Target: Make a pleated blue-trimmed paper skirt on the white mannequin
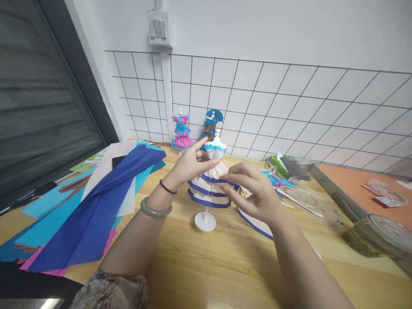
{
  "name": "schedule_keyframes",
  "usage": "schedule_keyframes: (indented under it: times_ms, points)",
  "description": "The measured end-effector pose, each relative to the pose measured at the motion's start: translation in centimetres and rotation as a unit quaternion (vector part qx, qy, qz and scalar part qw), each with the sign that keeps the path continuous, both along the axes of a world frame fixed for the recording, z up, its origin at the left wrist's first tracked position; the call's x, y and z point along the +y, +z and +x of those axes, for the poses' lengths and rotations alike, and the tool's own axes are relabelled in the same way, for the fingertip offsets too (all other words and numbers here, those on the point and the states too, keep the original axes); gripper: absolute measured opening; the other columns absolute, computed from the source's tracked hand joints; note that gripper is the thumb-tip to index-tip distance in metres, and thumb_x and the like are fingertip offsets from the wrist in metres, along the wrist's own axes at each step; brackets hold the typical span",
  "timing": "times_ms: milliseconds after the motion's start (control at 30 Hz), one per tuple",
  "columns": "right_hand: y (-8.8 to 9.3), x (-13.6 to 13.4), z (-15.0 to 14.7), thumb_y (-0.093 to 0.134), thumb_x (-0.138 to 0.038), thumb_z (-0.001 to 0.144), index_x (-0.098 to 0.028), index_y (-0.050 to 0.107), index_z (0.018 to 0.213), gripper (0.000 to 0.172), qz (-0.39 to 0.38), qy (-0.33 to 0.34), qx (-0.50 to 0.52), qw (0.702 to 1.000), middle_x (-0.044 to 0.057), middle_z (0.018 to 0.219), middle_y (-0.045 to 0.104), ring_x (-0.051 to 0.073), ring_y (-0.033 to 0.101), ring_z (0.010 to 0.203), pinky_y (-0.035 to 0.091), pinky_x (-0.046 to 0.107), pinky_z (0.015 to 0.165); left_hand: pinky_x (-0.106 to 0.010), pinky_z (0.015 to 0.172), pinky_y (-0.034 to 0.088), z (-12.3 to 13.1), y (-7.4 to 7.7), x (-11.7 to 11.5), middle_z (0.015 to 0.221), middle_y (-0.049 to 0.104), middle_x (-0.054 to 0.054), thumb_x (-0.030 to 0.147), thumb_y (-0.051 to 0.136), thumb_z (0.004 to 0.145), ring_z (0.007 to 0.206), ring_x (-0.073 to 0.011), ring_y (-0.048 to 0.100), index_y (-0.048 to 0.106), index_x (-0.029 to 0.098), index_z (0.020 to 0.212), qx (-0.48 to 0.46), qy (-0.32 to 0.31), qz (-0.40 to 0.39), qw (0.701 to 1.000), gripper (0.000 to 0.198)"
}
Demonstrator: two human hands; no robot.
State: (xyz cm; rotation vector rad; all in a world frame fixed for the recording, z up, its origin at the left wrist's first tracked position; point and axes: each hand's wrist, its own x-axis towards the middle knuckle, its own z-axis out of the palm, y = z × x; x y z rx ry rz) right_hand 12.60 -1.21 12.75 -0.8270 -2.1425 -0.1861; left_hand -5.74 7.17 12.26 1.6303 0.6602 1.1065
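A small white dress form (217,145) stands upright on a round white base. A frill of turquoise runs around its chest. Below the waist hangs a tiered white skirt (206,195) with dark blue bands. My left hand (192,163) is closed around the form's waist from the left, thumb across the front. My right hand (252,189) is at the skirt's right side, thumb and fingers on an upper tier with a blue edge; its fingertips partly cover that spot. A white piece with a blue border (257,224) lies under my right hand.
Two more dressed forms stand behind, one pink and turquoise (182,133), one teal and brown (214,116). Coloured sheets (96,206) are piled at left. To the right are a green packet (277,165), an orange-bottomed tray (350,184) and a tape roll (380,234).
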Motion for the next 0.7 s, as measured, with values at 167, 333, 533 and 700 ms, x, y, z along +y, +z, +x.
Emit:
schedule_keyframes:
  times_ms: [167,333,533,700]
  points:
    - [0.0,0.8,1.3,0.055,-0.030,0.088,-0.020,0.064,0.085,0.014,-0.169,-0.057,0.156,0.972,0.006,0.087,0.065,0.018,0.060,0.085,0.045,0.032,0.078,-0.024,0.058,0.043,-0.2,0.4,-0.5,0.065,0.047,0.006,0.032,0.077,0.066,0.062,-0.0102,0.050,0.033,0.023,0.141,0.029,-0.039,0.011,0.999,0.088]
    - [-1.0,2.0,2.0,0.058,-0.046,0.084,-0.018,0.062,0.089,0.029,-0.377,0.001,0.157,0.913,0.004,0.087,0.065,0.017,0.060,0.081,0.045,0.028,0.071,-0.023,0.058,0.042,0.1,0.0,-0.5,0.069,0.052,0.004,0.033,0.074,0.069,0.063,-0.0106,0.051,0.027,0.025,0.143,0.063,-0.108,0.034,0.992,0.089]
    - [-1.2,2.3,2.0,0.064,-0.049,0.077,-0.017,0.058,0.076,0.032,-0.378,-0.058,0.107,0.918,0.000,0.071,0.058,0.014,0.052,0.067,0.040,0.025,0.061,-0.022,0.057,0.041,0.4,-0.7,-0.2,0.069,0.046,0.004,0.034,0.067,0.076,0.062,-0.0094,0.045,0.026,0.025,0.143,0.115,-0.122,0.096,0.981,0.080]
    - [-1.2,2.1,2.0,0.059,-0.049,0.080,-0.017,0.057,0.077,0.032,-0.370,-0.091,0.081,0.921,0.001,0.073,0.057,0.014,0.051,0.068,0.040,0.026,0.062,-0.024,0.060,0.041,0.7,-0.7,-0.6,0.071,0.045,0.004,0.031,0.062,0.079,0.064,-0.0103,0.043,0.027,0.022,0.143,0.157,-0.079,0.176,0.969,0.074]
